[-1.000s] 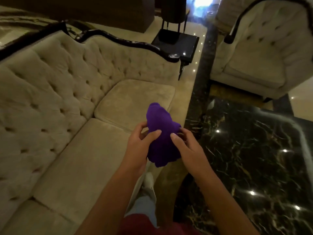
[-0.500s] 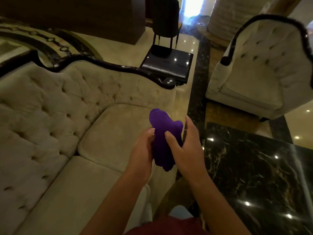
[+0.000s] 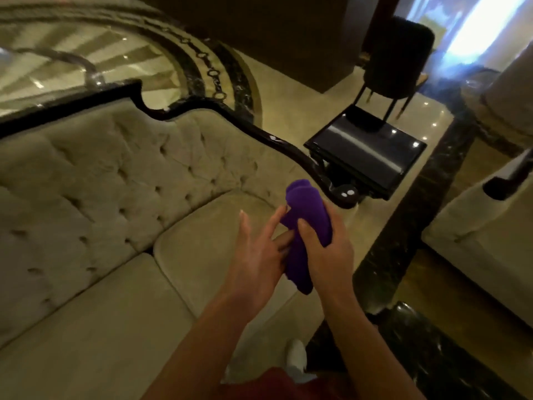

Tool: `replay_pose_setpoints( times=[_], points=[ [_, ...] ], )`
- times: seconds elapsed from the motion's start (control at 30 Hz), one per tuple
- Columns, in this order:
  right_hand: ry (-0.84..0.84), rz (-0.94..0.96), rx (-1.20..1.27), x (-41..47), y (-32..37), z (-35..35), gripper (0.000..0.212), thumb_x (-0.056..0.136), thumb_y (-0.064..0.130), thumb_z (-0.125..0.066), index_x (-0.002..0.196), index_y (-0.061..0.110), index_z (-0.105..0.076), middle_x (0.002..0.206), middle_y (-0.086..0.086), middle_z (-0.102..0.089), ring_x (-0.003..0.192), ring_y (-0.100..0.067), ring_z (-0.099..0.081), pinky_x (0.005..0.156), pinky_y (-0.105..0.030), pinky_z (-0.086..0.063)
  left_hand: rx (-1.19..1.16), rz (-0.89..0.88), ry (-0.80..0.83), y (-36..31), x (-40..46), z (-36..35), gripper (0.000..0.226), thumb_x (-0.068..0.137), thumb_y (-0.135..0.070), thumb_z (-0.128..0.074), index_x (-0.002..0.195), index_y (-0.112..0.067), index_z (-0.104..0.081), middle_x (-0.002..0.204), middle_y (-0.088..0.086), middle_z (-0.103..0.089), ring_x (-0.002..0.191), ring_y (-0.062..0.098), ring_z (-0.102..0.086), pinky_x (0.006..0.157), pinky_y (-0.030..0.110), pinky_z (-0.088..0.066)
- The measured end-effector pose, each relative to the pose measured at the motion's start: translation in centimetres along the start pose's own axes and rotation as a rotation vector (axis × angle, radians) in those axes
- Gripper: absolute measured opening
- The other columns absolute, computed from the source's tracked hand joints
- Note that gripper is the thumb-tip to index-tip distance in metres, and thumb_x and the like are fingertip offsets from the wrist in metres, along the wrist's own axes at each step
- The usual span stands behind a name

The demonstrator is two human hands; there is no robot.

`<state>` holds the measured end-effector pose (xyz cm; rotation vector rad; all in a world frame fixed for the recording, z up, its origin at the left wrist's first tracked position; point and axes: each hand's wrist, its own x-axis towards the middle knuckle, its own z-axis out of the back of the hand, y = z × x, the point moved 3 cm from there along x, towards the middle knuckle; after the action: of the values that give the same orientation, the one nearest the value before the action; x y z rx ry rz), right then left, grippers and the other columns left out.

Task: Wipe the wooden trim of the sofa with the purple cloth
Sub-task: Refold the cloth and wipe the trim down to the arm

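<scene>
A bunched purple cloth (image 3: pixel 308 215) stands upright in my right hand (image 3: pixel 327 249), whose thumb and fingers wrap round its middle. My left hand (image 3: pixel 256 255) is beside it with fingers spread, only the fingertips touching the cloth's left side. Both hands hover over the right seat cushion of the beige tufted sofa (image 3: pixel 121 197). The sofa's dark glossy wooden trim (image 3: pixel 259 131) runs along the top of the backrest and curls into a scroll at the right arm end (image 3: pixel 344 194), just beyond the cloth.
A black glossy side table (image 3: pixel 366 151) stands behind the sofa's right arm, with a dark chair (image 3: pixel 398 56) past it. A beige armchair (image 3: pixel 484 226) is at the right. A dark marble table (image 3: pixel 432 356) fills the lower right. My leg and shoe show at the bottom.
The view has swung left and forward toward the sofa's right arm. My left hand has opened and loosened from the cloth while my right hand has closed round it.
</scene>
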<state>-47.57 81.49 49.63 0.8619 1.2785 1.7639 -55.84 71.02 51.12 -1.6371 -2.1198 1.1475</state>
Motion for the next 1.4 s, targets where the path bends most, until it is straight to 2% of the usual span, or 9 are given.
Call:
replay_pose_setpoints(
  times=[0.13,0.27,0.47,0.57,0.67,0.9,1.07,1.27,1.4],
  points=[
    [0.059,0.015,0.03,6.8,-0.9,2.7,0.053,0.098,0.028,-0.069,0.143,0.048,-0.05,0.116,0.038,-0.061,0.102,0.005,-0.066,0.074,-0.018,-0.057,0.041,-0.172,-0.205,-2.0,3.0,-1.5,0.084,0.09,-0.08,-0.034,0.156,-0.028,-0.042,0.15,0.011,-0.06,0.139,0.033,-0.057,0.12,0.06,-0.034],
    [0.129,0.0,0.028,11.8,-2.1,3.2,0.059,0.096,0.021,-0.073,0.142,0.049,-0.049,0.119,0.025,-0.057,0.1,0.007,-0.064,0.075,-0.027,-0.056,0.26,-0.368,-0.42,-5.6,4.5,-0.8,0.061,0.099,-0.063,-0.031,0.149,-0.033,-0.05,0.151,-0.006,-0.06,0.138,0.019,-0.058,0.118,0.053,-0.039],
    [0.26,0.004,0.034,16.6,-2.4,-0.6,0.056,0.095,0.03,-0.074,0.126,0.069,-0.048,0.114,0.034,-0.06,0.1,0.002,-0.066,0.078,-0.033,-0.06,0.563,-0.5,-0.605,-9.9,8.7,2.2,0.062,0.098,-0.062,-0.039,0.154,-0.038,-0.043,0.16,-0.013,-0.046,0.145,0.004,-0.045,0.125,0.044,-0.032],
    [0.322,0.012,0.008,19.4,-2.6,-2.9,0.056,0.095,0.031,-0.073,0.123,0.072,-0.046,0.115,0.038,-0.059,0.102,0.002,-0.065,0.08,-0.032,-0.058,0.709,-0.499,-0.658,-11.7,12.2,4.3,0.076,0.092,-0.07,-0.04,0.16,-0.037,-0.033,0.167,-0.015,-0.034,0.148,-0.004,-0.035,0.122,0.031,-0.028],
    [0.358,0.003,-0.005,22.7,-3.4,-5.3,0.055,0.095,0.032,-0.073,0.128,0.067,-0.047,0.116,0.031,-0.062,0.1,0.005,-0.066,0.076,-0.028,-0.055,0.834,-0.518,-0.698,-13.7,15.5,6.9,0.067,0.1,-0.065,-0.037,0.162,-0.04,-0.027,0.169,-0.018,-0.027,0.15,-0.01,-0.027,0.112,0.014,-0.024],
    [0.419,-0.077,-0.042,29.8,-4.4,-10.4,0.048,0.097,0.037,-0.07,0.134,0.059,-0.048,0.114,0.02,-0.064,0.092,0.01,-0.066,0.069,-0.025,-0.052,0.963,-0.497,-0.745,-19.7,22.1,10.2,0.066,0.102,-0.063,-0.039,0.163,-0.039,-0.026,0.17,-0.015,-0.026,0.149,-0.008,-0.021,0.119,0.026,-0.022],
    [0.533,-0.089,-0.021,32.5,-5.5,-14.7,0.046,0.099,0.026,-0.07,0.138,0.045,-0.053,0.12,0.015,-0.066,0.1,-0.006,-0.069,0.082,-0.032,-0.058,1.132,-0.493,-0.771,-21.3,26.3,11.1,0.068,0.103,-0.058,-0.04,0.164,-0.03,-0.026,0.172,-0.005,-0.026,0.158,0.011,-0.019,0.128,0.051,-0.024],
    [0.67,-0.14,-0.03,36.7,-8.9,-19.5,0.036,0.102,0.027,-0.066,0.137,0.031,-0.058,0.114,0.008,-0.07,0.091,0.006,-0.068,0.066,-0.008,-0.053,1.195,-0.433,-0.929,-21.9,30.6,15.8,0.063,0.106,-0.053,-0.041,0.163,-0.029,-0.03,0.171,-0.004,-0.027,0.158,0.009,-0.018,0.127,0.041,-0.022],
    [0.784,-0.29,-0.028,39.4,-13.2,-23.1,0.03,0.103,0.029,-0.065,0.132,0.032,-0.06,0.109,0.002,-0.075,0.086,-0.011,-0.076,0.073,-0.036,-0.064,1.312,-0.284,-0.979,-22.1,36.5,18.3,0.063,0.109,-0.046,-0.045,0.164,-0.021,-0.028,0.174,0.002,-0.019,0.161,0.017,-0.011,0.129,0.044,-0.016]
  ],
)
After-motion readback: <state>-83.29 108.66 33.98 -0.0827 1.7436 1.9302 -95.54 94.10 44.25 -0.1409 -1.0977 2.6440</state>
